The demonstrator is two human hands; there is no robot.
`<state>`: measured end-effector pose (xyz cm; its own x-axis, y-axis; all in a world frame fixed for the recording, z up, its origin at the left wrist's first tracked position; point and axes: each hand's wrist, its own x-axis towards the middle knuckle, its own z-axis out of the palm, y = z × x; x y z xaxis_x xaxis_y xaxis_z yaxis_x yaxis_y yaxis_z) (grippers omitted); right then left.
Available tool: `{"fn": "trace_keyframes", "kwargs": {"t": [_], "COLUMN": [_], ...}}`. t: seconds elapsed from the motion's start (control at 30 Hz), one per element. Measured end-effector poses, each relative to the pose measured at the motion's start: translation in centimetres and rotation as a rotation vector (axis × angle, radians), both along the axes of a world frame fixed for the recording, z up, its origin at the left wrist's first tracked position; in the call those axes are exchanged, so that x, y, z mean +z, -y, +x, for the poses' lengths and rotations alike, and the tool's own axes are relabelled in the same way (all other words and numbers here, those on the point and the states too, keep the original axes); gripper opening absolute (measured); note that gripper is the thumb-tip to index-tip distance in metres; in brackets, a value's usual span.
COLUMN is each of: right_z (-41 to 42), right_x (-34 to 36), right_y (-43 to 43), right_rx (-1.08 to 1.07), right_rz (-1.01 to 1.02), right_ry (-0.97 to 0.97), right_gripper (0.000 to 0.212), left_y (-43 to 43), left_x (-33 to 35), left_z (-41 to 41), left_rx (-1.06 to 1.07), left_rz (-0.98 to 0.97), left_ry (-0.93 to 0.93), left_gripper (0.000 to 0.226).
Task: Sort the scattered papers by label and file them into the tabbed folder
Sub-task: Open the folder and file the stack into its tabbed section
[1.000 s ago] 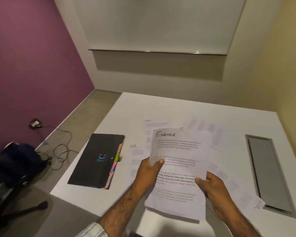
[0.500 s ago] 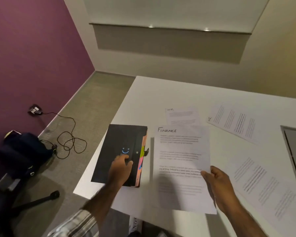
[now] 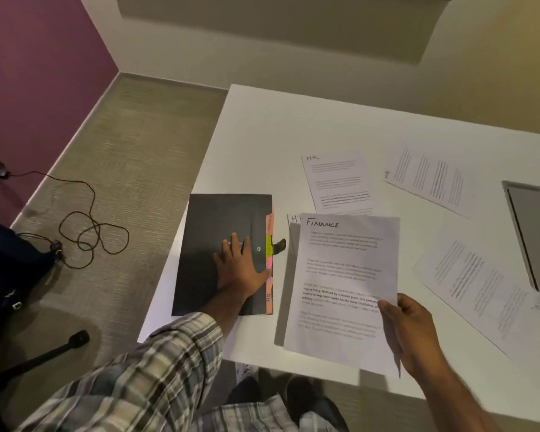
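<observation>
Left hand (image 3: 242, 271) presses folder (image 3: 211, 226) lying lengthwise, tabs (image 3: 269, 246) right.

Obscured items, head view:

- The Finance sheet (image 3: 346, 275) covers nearly all of the lower sheet (image 3: 293, 218). I read only "H" at its exposed corner.
- Body print on every paper is too fine for me to read.
- On the right hand (image 3: 415, 335) only the thumb shows, on the Finance sheet's edge. The fingers are behind the paper.
- The left hand (image 3: 240, 266) lies over part of the folder (image 3: 212, 232) front, and I cannot make out the mark beneath it.
- The lettering on the tabs (image 3: 269, 247) is blurred and mostly illegible.
- The far-right sheet (image 3: 430, 179) has a label too small to tell.
- The recessed panel (image 3: 527, 232) is cut off by the right edge, and the dark bag (image 3: 10, 269) by the left edge.
</observation>
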<state>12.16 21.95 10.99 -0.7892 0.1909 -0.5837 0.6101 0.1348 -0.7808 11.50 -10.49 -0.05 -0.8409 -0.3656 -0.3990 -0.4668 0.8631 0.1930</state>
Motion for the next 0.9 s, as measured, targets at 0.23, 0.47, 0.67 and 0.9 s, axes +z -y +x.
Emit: {"fn": "trace_keyframes", "kwargs": {"t": [0.23,0.47,0.67,0.9], "right_z": [0.5,0.4,0.6,0.7], "right_x": [0.0,-0.2,-0.2,-0.7], "right_y": [0.9,1.3,1.7,1.8], "right_rx": [-0.06,-0.11,-0.143,-0.15], "right_rz": [-0.051,-0.112,-0.147,-0.147], "right_ry": [0.032,0.024,0.034,0.036], "right_gripper": [0.017,0.019,0.02,0.018], "left_y": [-0.5,-0.9,-0.5,-0.6], "left_x": [-1.1,-0.6,0.1,-0.2], "left_z": [-1.5,-3.4,-4.2,-5.4], "left_rx": [0.017,0.041,0.034,0.016], "left_rz": [-0.035,-0.037,0.053,0.049], "left_ry": [-0.02,0.018,0.081,0.093], "left_gripper": [0.106,0.101,0.1,0.088]}}
